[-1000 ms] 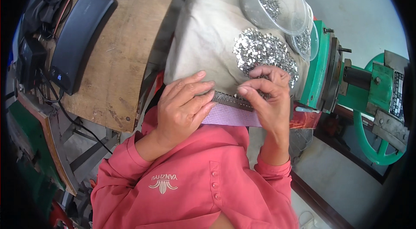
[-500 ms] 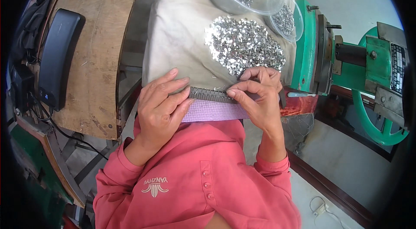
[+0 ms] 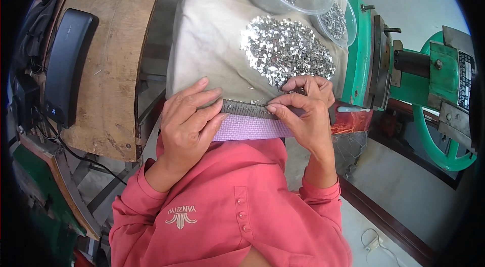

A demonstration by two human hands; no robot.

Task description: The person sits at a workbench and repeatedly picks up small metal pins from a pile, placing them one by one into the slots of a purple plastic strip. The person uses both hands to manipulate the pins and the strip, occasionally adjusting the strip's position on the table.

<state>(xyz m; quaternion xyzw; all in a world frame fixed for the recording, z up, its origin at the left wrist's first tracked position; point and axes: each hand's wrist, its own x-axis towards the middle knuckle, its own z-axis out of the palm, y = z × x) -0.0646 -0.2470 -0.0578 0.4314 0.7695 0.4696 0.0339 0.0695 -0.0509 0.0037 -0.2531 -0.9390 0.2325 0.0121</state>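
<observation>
Fingers of the left hand [image 3: 186, 124], slightly spread, touch the metal strip [image 3: 246, 109] at left; the right hand [image 3: 312, 115] nearly closes thumb and forefinger farther right on it; both grips unclear.

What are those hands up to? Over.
Left hand at left end of toothed strip. Right hand at its right part, grip unclear. Shiny metal pieces heaped beyond the strip.

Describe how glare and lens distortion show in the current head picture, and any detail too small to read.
Head view: glare whitens the left side of the metal-piece pile; head view: the wooden tabletop's right edge bows, corners go black; head view: detail at the right hand's fingertips is too small.
</observation>
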